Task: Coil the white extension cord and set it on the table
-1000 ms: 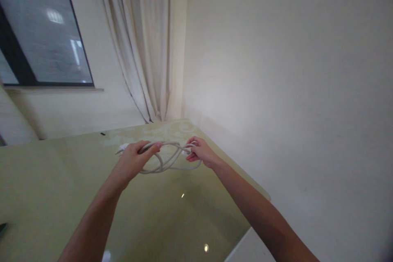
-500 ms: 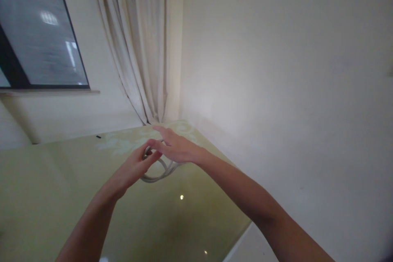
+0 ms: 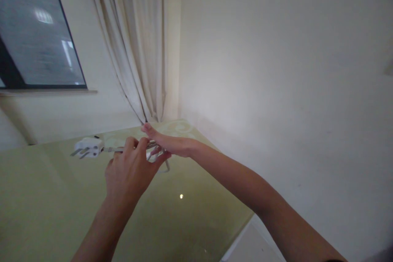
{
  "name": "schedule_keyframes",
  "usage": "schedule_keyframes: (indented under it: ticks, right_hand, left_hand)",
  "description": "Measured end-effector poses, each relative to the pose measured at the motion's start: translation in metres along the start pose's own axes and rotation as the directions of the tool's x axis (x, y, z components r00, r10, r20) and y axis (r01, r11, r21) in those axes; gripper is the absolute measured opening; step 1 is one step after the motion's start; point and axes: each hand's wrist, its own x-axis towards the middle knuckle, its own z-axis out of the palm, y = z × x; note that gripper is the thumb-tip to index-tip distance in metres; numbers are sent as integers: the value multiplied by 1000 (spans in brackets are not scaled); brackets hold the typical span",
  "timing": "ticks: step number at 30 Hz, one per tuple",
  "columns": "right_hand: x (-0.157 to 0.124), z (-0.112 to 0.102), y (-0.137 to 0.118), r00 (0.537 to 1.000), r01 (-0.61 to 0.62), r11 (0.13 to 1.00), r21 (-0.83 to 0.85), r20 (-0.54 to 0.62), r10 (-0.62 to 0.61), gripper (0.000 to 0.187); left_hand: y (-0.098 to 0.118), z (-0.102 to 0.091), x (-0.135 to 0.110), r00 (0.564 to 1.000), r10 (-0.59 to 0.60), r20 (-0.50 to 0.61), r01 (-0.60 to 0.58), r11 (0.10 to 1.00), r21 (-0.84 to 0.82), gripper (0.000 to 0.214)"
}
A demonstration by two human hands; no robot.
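A power cord (image 3: 113,149) with a white three-pin plug (image 3: 89,147) is bunched between my two hands above the table. My left hand (image 3: 132,163) is closed around the cord, and the plug sticks out to the left past its fingers. Touching it on the right, my right hand (image 3: 167,142) grips the coiled part, its thumb stretched out and most of its fingers hidden. A loop of the cord hangs just below the fingertips.
Under my hands spreads a glossy pale green table (image 3: 76,213). A small black object (image 3: 96,136) lies near its back edge. Behind are a beige curtain (image 3: 138,49), a dark-framed window (image 3: 39,28) and a plain wall (image 3: 276,90) at the right.
My left hand has turned over, back now upward, and lies across the cord. The plug has come into view on the left. Less of the hanging loop shows.
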Motion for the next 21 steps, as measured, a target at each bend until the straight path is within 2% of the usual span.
schedule_keyframes:
  ticks: [3,7,8,10,12,13,15,18,19,21]
  right_hand:
    - [-3,3,1,993,54,993,101,100,-64,93]
    - [4,6,11,973,204,979,19,108,-205,87]
    - [7,4,17,970,236,972,-15,70,-234,84]
    - [14,-3,36,956,266,959,-102,-104,-276,73]
    - [21,-12,61,902,236,947,-216,-314,-297,62]
    - [24,-16,74,882,207,943,-259,-368,-295,61]
    - [30,-20,100,900,176,933,-313,-333,-282,57]
    - [31,-16,127,958,183,945,-269,-166,-233,38]
    - [30,-14,132,969,183,956,-229,-123,-215,39]
    - [25,-13,136,978,173,971,-165,-86,-189,45]
  left_hand:
    - [-9,5,7,999,-8,32,8,1000,0,60]
    - [-28,20,21,992,-15,126,30,992,-123,46]
    - [-34,23,25,991,-34,128,53,988,-146,43]
    - [-47,26,31,990,-113,83,127,974,-186,38]
    - [-60,26,35,978,-207,18,203,935,-289,32]
    - [-67,24,36,969,-248,3,231,896,-380,31]
    - [-76,21,36,953,-301,33,261,759,-597,31]
    - [-80,16,35,934,-332,134,303,533,-790,33]
    - [-79,15,34,931,-333,153,310,492,-814,34]
    - [-79,15,35,933,-322,160,305,477,-824,34]
